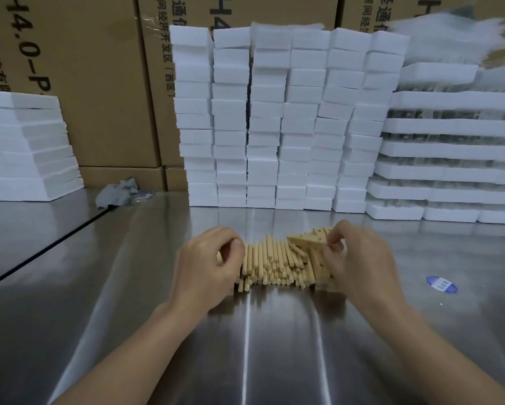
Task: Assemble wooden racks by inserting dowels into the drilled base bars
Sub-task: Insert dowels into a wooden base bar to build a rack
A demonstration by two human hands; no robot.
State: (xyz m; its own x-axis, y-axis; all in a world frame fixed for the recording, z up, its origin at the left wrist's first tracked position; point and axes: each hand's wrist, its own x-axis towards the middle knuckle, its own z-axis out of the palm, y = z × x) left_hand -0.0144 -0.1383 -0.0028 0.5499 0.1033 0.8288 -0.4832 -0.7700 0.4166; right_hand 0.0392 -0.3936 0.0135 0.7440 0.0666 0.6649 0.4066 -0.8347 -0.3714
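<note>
pinching base bar [307, 240] in right hand [359, 260], left hand [207, 267] curled round dowels [274, 264]

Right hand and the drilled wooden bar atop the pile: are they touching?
Touching. In the head view the right hand pinches the end of the top drilled base bar with its fingertips.

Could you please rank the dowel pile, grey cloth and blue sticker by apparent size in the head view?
Largest: dowel pile
Next: grey cloth, farther from the camera
Smallest: blue sticker
</note>
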